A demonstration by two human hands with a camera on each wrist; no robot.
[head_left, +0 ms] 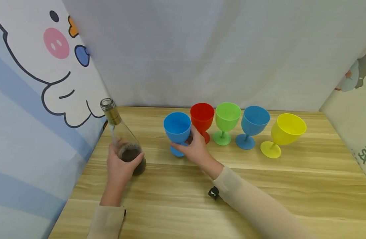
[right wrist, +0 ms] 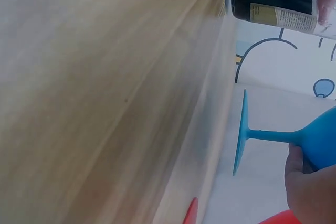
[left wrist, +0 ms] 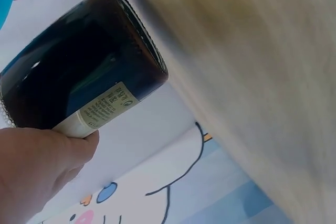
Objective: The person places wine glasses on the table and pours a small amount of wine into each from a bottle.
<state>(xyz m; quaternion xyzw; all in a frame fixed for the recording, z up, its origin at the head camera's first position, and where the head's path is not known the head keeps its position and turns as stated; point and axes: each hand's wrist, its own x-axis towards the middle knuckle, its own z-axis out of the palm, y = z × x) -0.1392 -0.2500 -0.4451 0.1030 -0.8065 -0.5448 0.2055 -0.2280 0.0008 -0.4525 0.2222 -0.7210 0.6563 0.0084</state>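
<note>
A bottle (head_left: 125, 137) of dark liquid is gripped by the fingers of the left hand (head_left: 122, 167), its neck pointed toward eleven o'clock. At three o'clock from it, a blue goblet (head_left: 177, 136) is held below its bowl by the curled fingers of the right hand (head_left: 197, 148). Further toward three o'clock, a red goblet (head_left: 201, 123), a green goblet (head_left: 227, 124), a second blue goblet (head_left: 252, 128) and a yellow goblet (head_left: 281, 135) are lined up on the worktop (head_left: 183, 199).

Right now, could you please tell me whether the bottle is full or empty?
Neither; the bottle is partly full: the head view shows dark liquid low down and clear glass above.
</note>
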